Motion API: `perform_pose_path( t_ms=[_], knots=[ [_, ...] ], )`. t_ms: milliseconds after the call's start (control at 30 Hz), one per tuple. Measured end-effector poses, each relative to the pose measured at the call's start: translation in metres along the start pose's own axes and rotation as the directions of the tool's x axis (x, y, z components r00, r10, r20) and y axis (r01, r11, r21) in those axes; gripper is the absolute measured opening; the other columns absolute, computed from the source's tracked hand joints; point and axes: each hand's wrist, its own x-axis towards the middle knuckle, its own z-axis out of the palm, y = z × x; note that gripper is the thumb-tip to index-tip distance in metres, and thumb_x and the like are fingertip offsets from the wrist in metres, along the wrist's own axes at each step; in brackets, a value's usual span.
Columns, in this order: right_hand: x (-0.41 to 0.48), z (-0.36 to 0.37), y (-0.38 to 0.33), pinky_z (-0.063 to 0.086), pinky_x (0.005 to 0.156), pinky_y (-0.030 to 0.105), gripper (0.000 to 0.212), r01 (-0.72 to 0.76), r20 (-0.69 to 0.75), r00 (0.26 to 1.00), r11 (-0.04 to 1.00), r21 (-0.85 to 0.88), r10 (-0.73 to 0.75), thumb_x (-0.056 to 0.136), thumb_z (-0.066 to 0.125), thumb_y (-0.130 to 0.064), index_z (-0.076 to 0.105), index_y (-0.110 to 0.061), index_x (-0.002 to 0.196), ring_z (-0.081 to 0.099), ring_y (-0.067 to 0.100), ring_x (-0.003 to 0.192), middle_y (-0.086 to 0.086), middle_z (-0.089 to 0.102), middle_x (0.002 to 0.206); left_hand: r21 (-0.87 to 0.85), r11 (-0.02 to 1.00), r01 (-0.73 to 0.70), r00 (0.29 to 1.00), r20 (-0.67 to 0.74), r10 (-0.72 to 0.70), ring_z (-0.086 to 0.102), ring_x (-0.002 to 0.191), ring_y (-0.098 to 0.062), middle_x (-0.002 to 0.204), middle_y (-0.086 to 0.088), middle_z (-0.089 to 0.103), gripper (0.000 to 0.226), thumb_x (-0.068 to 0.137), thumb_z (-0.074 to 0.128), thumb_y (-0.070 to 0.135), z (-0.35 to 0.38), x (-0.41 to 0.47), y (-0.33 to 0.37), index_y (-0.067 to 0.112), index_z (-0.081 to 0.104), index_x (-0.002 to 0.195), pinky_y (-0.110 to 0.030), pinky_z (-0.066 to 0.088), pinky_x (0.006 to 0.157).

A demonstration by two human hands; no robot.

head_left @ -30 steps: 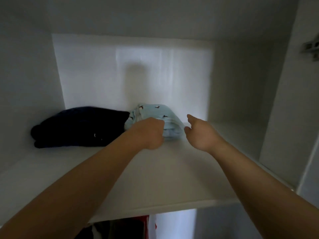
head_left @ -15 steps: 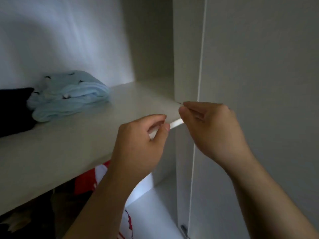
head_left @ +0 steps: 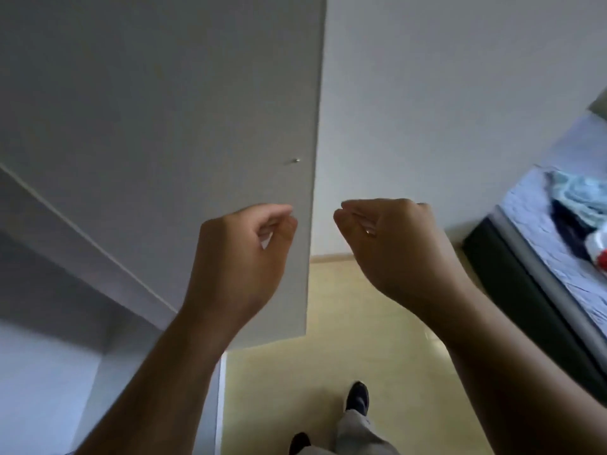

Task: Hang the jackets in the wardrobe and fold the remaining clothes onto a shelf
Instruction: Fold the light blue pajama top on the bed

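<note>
Both my hands are raised in front of me and hold nothing. My left hand (head_left: 243, 257) hangs with loosely curled fingers before the white wardrobe door (head_left: 164, 126). My right hand (head_left: 391, 247) is beside it, also loosely curled, in front of the wall. Clothes lie in a heap on the bed (head_left: 538, 257) at the far right: a light blue garment (head_left: 578, 201), a dark one (head_left: 568, 234) and a red-and-white one (head_left: 599, 247). The wardrobe shelf and its folded clothes are out of view.
The wardrobe door stands open with a small metal knob (head_left: 296, 160) near its edge. Yellowish floor (head_left: 328, 323) lies between the wardrobe and the bed's dark frame (head_left: 512, 290). My shoe (head_left: 358, 395) is on the floor below.
My hands left the folded light blue garment on the shelf and drew back. My view swung right, away from the shelf, to the door, floor and bed.
</note>
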Motion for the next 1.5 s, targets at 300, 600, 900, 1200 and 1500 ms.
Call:
perform_pose_path(
  t_ms=[300, 600, 900, 1200, 1500],
  knots=[
    [-0.107, -0.105, 0.151, 0.033, 0.044, 0.026, 0.053, -0.451, -0.252, 0.869, 0.891, -0.055, 0.425, 0.101, 0.051, -0.043, 0.043, -0.014, 0.057, 0.036, 0.013, 0.041, -0.004, 0.039, 0.044, -0.258, 0.939, -0.227, 0.886, 0.345, 0.309, 0.066, 0.085, 0.014, 0.092, 0.018, 0.076, 0.015, 0.094, 0.071, 0.028, 0.15, -0.007, 0.125, 0.023, 0.079, 0.105, -0.001, 0.047, 0.077],
    [-0.201, -0.221, 0.31, 0.05, 0.057, 0.041, 0.051, -0.658, -0.407, 0.691, 0.753, -0.013, 0.597, 0.1, 0.05, -0.044, 0.057, -0.006, 0.066, 0.053, 0.024, 0.054, 0.009, 0.055, 0.056, -0.385, 0.865, -0.321, 0.7, 0.518, 0.491, 0.067, 0.083, 0.011, 0.088, 0.019, 0.075, 0.019, 0.094, 0.07, 0.032, 0.329, -0.033, 0.283, 0.024, 0.079, 0.108, -0.003, 0.048, 0.076],
    [-0.227, -0.307, 0.452, 0.045, 0.056, 0.038, 0.054, -0.705, -0.4, 0.637, 0.708, 0.044, 0.659, 0.102, 0.05, -0.041, 0.051, -0.009, 0.059, 0.05, 0.021, 0.052, 0.005, 0.049, 0.051, -0.355, 0.876, -0.327, 0.639, 0.6, 0.482, 0.068, 0.081, 0.007, 0.086, 0.017, 0.075, 0.016, 0.092, 0.071, 0.029, 0.459, -0.044, 0.397, 0.024, 0.079, 0.104, -0.01, 0.053, 0.077],
    [-0.209, -0.348, 0.579, 0.051, 0.061, 0.041, 0.05, -0.768, -0.392, 0.559, 0.634, 0.086, 0.731, 0.103, 0.048, -0.041, 0.055, -0.011, 0.063, 0.053, 0.021, 0.057, 0.001, 0.052, 0.057, -0.34, 0.877, -0.339, 0.553, 0.682, 0.478, 0.067, 0.081, 0.012, 0.085, 0.023, 0.074, 0.015, 0.092, 0.072, 0.029, 0.594, -0.003, 0.454, 0.026, 0.079, 0.104, -0.002, 0.047, 0.075],
    [-0.127, -0.407, 0.741, 0.053, 0.068, 0.038, 0.04, -0.858, -0.376, 0.461, 0.512, 0.042, 0.803, 0.102, 0.049, -0.038, 0.069, -0.012, 0.079, 0.06, 0.023, 0.071, -0.001, 0.063, 0.067, -0.365, 0.867, -0.34, 0.435, 0.756, 0.489, 0.063, 0.086, 0.016, 0.089, 0.021, 0.074, 0.017, 0.093, 0.069, 0.032, 0.777, 0.095, 0.514, 0.025, 0.078, 0.105, 0.002, 0.043, 0.075]
  ],
)
